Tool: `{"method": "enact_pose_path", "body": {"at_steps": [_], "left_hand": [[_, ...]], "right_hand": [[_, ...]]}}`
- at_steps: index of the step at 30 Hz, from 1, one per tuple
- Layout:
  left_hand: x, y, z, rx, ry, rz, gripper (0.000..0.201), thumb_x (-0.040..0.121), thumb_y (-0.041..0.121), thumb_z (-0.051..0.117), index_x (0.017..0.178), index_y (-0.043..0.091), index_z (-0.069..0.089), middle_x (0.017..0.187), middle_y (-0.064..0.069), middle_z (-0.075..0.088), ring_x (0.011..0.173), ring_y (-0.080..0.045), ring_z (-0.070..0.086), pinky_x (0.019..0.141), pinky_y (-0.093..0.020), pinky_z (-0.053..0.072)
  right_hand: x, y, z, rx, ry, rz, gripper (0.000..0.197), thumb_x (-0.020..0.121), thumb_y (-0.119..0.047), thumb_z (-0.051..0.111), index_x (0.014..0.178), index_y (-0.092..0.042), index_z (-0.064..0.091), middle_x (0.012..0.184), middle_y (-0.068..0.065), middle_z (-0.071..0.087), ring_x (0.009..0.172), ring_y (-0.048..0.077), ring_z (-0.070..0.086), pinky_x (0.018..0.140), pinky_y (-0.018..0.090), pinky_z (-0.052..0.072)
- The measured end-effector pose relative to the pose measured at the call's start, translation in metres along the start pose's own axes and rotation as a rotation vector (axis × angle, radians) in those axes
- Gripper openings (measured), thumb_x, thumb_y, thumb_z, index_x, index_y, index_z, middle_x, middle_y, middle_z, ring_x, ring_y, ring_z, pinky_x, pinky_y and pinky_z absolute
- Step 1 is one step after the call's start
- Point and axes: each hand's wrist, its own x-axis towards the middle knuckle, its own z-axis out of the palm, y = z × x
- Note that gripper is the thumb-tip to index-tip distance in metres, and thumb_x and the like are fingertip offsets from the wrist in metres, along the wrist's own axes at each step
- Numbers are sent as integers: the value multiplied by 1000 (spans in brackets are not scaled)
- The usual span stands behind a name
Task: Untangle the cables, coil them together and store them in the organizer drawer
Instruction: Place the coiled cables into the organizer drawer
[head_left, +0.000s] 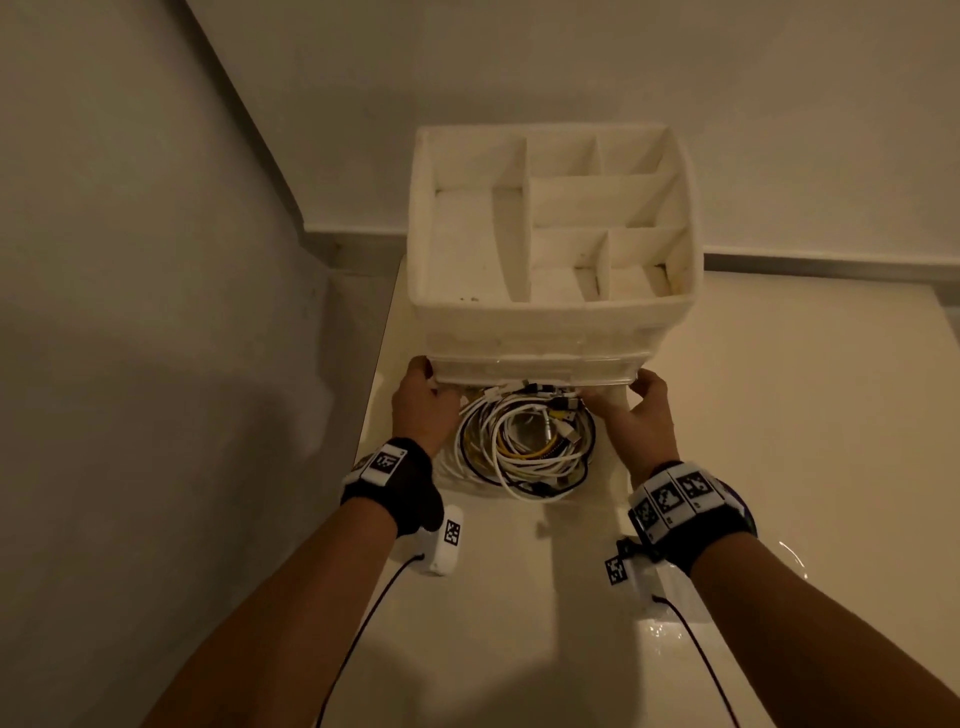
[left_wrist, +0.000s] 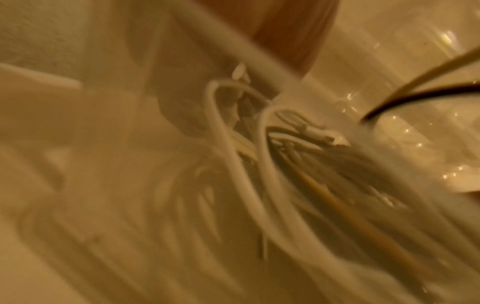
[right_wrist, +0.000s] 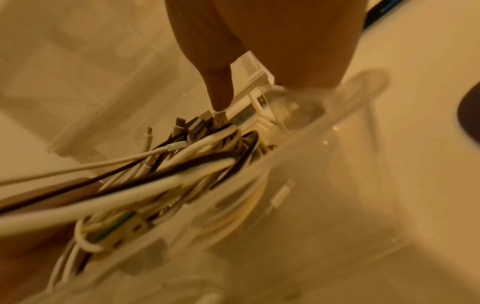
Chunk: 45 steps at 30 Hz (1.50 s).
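A white organizer (head_left: 550, 317) with open top compartments stands at the back of the table. Its clear drawer (head_left: 607, 470) is pulled out toward me. A coil of white, black and yellow cables (head_left: 524, 447) lies inside it, connectors bunched at the back. My left hand (head_left: 423, 395) grips the drawer's left side under the organizer's corner, its fingertips hidden. My right hand (head_left: 636, 405) grips the right side. In the right wrist view one finger (right_wrist: 218, 90) points down inside the drawer wall (right_wrist: 324, 164) at the cable (right_wrist: 182, 156) plugs. The left wrist view is blurred and shows cable (left_wrist: 262, 164) loops.
The white table (head_left: 779, 415) runs to the right and toward me. Its left edge (head_left: 382, 358) lies just beside my left hand, with a grey wall (head_left: 130, 260) beyond. A wall (head_left: 519, 62) stands close behind the organizer. Thin black cords hang from both wrist cameras.
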Motion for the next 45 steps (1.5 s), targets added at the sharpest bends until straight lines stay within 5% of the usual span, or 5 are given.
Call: {"method": "enact_pose_path", "body": {"at_steps": [4, 10, 25, 36, 45], "left_hand": [[-15, 7, 1, -62, -133, -33, 57, 82, 23, 70, 131, 20, 40, 119, 4, 61, 105, -16, 57, 88, -25, 41], [-13, 15, 20, 162, -57, -83, 112, 46, 61, 85, 129, 14, 26, 130, -6, 53, 116, -26, 55, 96, -39, 49], [-6, 13, 22, 226, -11, -99, 132, 61, 45, 87, 151, 5, 0, 154, -14, 22, 138, -32, 32, 112, -41, 32], [-4, 8, 15, 24, -135, -119, 117, 44, 47, 89, 135, 14, 23, 132, -9, 44, 122, -30, 46, 106, -45, 41], [0, 4, -6, -388, -337, -162, 84, 76, 29, 80, 141, 10, 30, 130, -5, 57, 114, -18, 58, 100, -37, 47]], "right_hand": [[-1, -8, 10, -157, -45, 86, 112, 43, -62, 79, 137, -18, 35, 136, 8, 49, 121, 29, 52, 101, 49, 45], [-13, -23, 33, -524, 122, 137, 104, 61, -61, 78, 133, -5, 28, 141, 16, 39, 129, 39, 37, 105, 57, 33], [-20, -31, 39, -608, 139, 162, 102, 61, -62, 78, 131, -7, 29, 138, 14, 38, 129, 37, 37, 105, 60, 28], [-22, -25, 38, -576, 145, 159, 99, 61, -62, 78, 129, -6, 32, 136, 15, 39, 126, 37, 38, 102, 55, 34], [-9, -27, 21, -322, -21, 268, 114, 39, -64, 82, 132, -11, 43, 134, 13, 50, 121, 35, 50, 103, 48, 43]]}}
